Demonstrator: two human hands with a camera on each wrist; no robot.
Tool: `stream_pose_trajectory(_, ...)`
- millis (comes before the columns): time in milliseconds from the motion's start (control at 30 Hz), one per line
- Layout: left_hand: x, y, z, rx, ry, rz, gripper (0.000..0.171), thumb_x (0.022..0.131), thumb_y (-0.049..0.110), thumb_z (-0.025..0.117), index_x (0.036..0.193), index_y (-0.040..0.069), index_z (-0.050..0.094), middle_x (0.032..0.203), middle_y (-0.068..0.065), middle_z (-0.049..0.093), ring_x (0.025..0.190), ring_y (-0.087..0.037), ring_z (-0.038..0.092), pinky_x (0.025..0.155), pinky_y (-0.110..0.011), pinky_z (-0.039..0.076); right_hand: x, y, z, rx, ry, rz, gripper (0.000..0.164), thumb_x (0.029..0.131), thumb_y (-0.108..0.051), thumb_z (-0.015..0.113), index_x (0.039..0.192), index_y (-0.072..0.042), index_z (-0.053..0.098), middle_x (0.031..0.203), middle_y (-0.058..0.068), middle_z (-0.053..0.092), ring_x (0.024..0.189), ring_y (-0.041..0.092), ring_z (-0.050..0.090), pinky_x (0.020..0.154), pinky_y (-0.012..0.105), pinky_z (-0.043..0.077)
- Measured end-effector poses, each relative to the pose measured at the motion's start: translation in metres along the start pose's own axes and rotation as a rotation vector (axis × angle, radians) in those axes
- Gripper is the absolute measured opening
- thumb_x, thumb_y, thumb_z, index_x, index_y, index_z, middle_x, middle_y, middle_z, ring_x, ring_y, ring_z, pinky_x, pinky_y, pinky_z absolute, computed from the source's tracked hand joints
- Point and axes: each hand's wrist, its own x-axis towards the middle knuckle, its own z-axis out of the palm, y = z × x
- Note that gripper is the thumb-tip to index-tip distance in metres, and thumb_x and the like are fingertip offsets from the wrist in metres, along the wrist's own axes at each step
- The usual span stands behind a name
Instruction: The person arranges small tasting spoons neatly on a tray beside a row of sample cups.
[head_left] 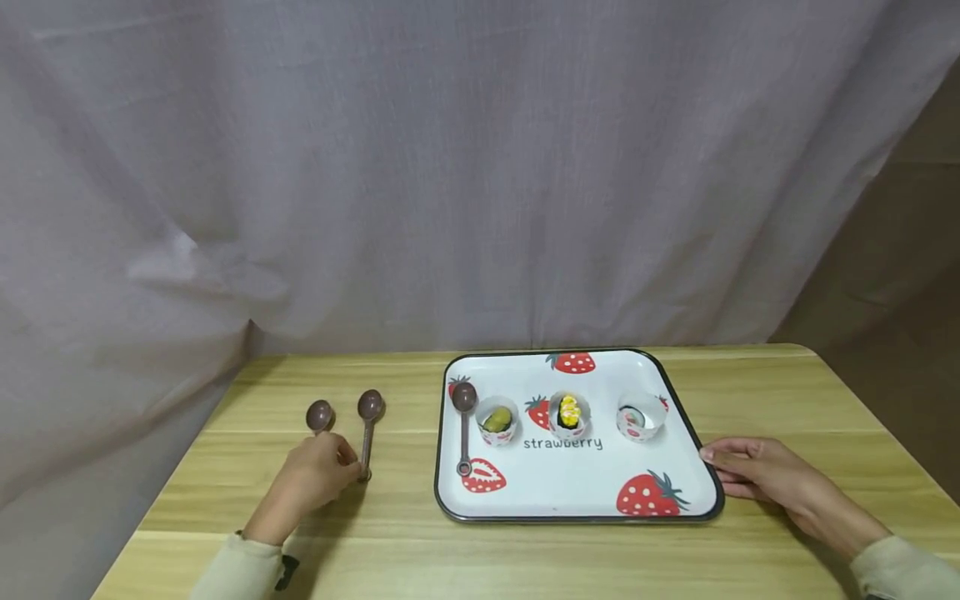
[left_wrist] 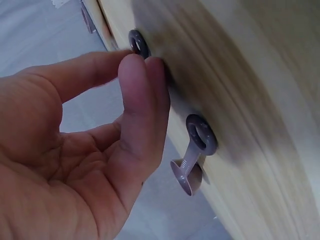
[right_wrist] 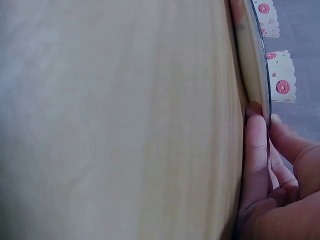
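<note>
My left hand (head_left: 318, 473) is over the wooden table, thumb and forefinger pinching the ring end of a brown measuring spoon (head_left: 370, 406); in the left wrist view its ring (left_wrist: 139, 44) shows at the fingertips. Partly behind this hand lies another brown measuring spoon (head_left: 319, 415). With the thumb at the rim and fingers beneath, my right hand (head_left: 780, 479) grips the right edge of a white strawberry-print tray (head_left: 570, 492). A third measuring spoon (head_left: 464, 398) lies along the tray's left side.
Three patterned paper cups stand in a row on the tray: one with a greenish-brown piece (head_left: 497, 419), one with a yellow-topped sushi piece (head_left: 569, 411), one with a small roll (head_left: 632, 416). A grey curtain (head_left: 480, 183) hangs behind the table (head_left: 525, 558).
</note>
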Motion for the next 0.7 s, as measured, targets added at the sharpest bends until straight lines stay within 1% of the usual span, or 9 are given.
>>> stream_pose_trajectory(100,-0.0010,0.0013,0.0005,-0.032,-0.007,-0.011,0.012,0.093,0.015,0.079,0.090,0.005,0.074,0.070,-0.002,0.066,0.058,-0.016,0.061,0.053,-0.031,0.051,-0.0007,-0.0017,0.0004,-0.014,0.011,0.009,0.031,0.108,-0.015,0.062,0.125,0.011,0.064,0.106,-0.007,0.071,0.090,0.006,0.068,0.082,0.027,0.063)
stream_pose_trajectory(233,-0.0019,0.0025,0.0011,-0.059,-0.007,-0.029,0.015,0.090,0.016,0.083,0.089,0.004,0.073,0.070,-0.003,0.067,0.059,-0.017,0.063,0.054,-0.031,0.052,-0.0007,-0.0028,0.0013,-0.026,0.020,0.019,0.036,0.108,-0.017,0.063,0.127,0.013,0.062,0.106,-0.006,0.071,0.090,0.006,0.068,0.081,0.027,0.063)
stream_pose_trajectory(333,-0.0019,0.0027,0.0025,-0.064,-0.005,-0.031,0.014,0.090,0.014,0.084,0.086,0.005,0.074,0.071,-0.002,0.067,0.059,-0.017,0.064,0.055,-0.032,0.053,-0.0011,-0.0021,0.0014,-0.030,0.021,0.021,0.036,0.108,-0.017,0.063,0.127,0.013,0.062,0.106,-0.006,0.071,0.090,0.006,0.068,0.081,0.027,0.062)
stream_pose_trajectory(533,-0.0004,0.0028,0.0056,-0.076,-0.019,-0.025,0.018,0.091,0.013,0.082,0.078,0.008,0.071,0.069,-0.002,0.066,0.059,-0.017,0.063,0.055,-0.031,0.053,-0.0024,-0.0008,0.0012,-0.032,0.028,0.018,0.032,0.108,-0.016,0.062,0.126,0.010,0.065,0.108,-0.006,0.071,0.091,0.005,0.068,0.082,0.027,0.062)
stream_pose_trajectory(700,0.0001,0.0028,0.0053,-0.089,-0.032,-0.011,0.022,0.092,0.011,0.081,0.074,0.008,0.069,0.068,-0.002,0.066,0.060,-0.016,0.063,0.056,-0.030,0.054,-0.0014,-0.0029,0.0032,-0.045,0.044,0.027,0.038,0.108,-0.019,0.063,0.129,0.012,0.062,0.108,-0.006,0.071,0.090,0.005,0.068,0.081,0.027,0.062)
